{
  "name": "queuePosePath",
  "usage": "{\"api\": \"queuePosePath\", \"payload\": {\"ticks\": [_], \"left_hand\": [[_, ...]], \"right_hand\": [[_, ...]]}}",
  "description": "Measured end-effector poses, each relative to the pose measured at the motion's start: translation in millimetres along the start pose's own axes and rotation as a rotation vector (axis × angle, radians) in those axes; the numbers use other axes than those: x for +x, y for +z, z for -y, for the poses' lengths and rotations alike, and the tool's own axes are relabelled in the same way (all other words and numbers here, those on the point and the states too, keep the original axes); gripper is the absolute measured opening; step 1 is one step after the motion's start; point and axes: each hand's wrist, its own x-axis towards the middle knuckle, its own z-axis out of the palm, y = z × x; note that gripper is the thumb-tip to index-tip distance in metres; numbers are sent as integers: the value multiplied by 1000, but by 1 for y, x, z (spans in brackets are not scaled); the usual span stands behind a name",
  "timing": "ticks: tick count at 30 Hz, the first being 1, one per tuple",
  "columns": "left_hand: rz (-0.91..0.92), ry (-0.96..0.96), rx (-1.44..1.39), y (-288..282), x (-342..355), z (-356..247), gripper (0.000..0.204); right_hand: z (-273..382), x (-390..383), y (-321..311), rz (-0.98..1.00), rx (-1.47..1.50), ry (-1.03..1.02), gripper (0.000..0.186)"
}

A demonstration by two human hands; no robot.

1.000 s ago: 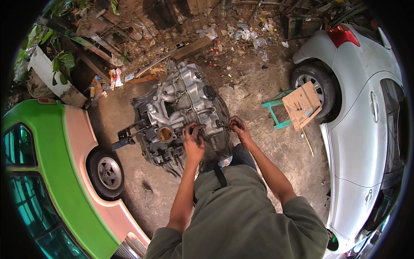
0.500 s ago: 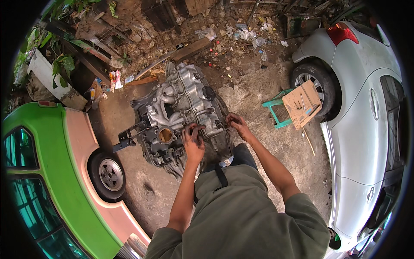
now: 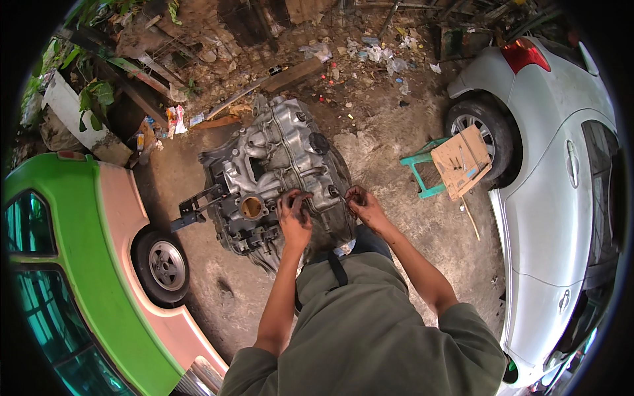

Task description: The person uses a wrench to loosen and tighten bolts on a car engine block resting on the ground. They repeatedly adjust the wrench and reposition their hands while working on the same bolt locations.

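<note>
A greasy metal car engine (image 3: 272, 158) stands on the ground in front of me, with its silver valve cover (image 3: 308, 148) uppermost. My left hand (image 3: 294, 216) rests at the near edge of that cover, its blackened fingers curled down; what lies under them is hidden. At the cover's near right corner, my right hand (image 3: 366, 206) has thumb and fingers pinched together, and I cannot make out what is between them. A black round cap (image 3: 319, 143) sits on the cover. To the left of my left hand is a round intake opening (image 3: 251, 207).
A green and pink car (image 3: 119, 218) stands on the left, a silver car (image 3: 548, 191) on the right. Beside its wheel, a green stool (image 3: 422, 173) bears a cardboard sheet (image 3: 456, 162) with small tools. Litter and a wooden plank (image 3: 291, 74) lie beyond the engine.
My right hand has shifted slightly down and left along the engine's edge, its fingers more closed. My left hand stays at nearly the same spot.
</note>
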Motion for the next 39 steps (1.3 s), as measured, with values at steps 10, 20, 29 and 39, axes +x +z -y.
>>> {"api": "queuePosePath", "payload": {"ticks": [10, 20, 29, 39], "left_hand": [[13, -5, 8, 0, 1, 0, 46], [-1, -12, 23, 1, 1, 0, 43], [-13, 13, 6, 0, 2, -2, 42], [10, 1, 3, -1, 1, -1, 43]], "right_hand": [[29, -12, 37, -62, 245, 84, 24], [11, -37, 14, -140, 335, 156, 24], [-20, 1, -5, -163, -34, -168, 18], [-28, 11, 3, -190, -120, -225, 16]]}}
